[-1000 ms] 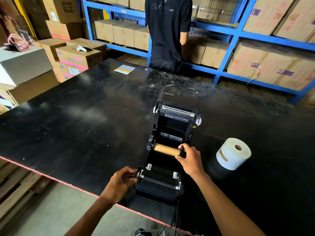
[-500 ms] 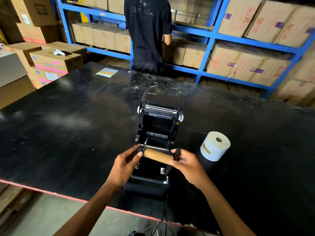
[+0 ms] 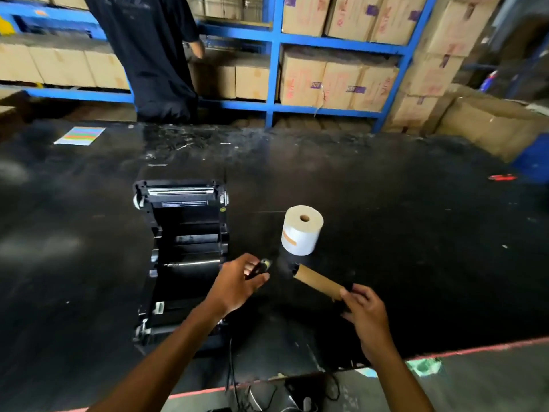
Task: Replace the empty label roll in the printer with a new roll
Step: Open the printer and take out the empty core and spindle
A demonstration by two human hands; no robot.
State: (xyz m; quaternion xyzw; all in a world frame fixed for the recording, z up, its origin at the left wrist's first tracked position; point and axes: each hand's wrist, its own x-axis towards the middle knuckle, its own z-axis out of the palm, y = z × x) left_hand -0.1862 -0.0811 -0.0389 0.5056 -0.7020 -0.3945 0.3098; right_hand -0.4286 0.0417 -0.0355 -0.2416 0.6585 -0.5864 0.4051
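Currently, the right hand (image 3: 366, 314) pinches the bare brown cardboard core (image 3: 319, 282) at lower right; the left hand (image 3: 236, 285) grips a small black spindle piece (image 3: 261, 267) beside the open black printer (image 3: 182, 254).

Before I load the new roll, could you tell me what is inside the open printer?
No roll: the printer bay shows only black rollers and guides. The cardboard core is out, in the right hand. The left forearm covers the bay's front right corner.

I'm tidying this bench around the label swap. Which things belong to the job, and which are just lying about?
Belong to the job:
printer, lid open
empty cardboard core, in the right hand
small black piece, in the left hand
new white roll, standing on end

Lying about:
striped colour sheet
red object
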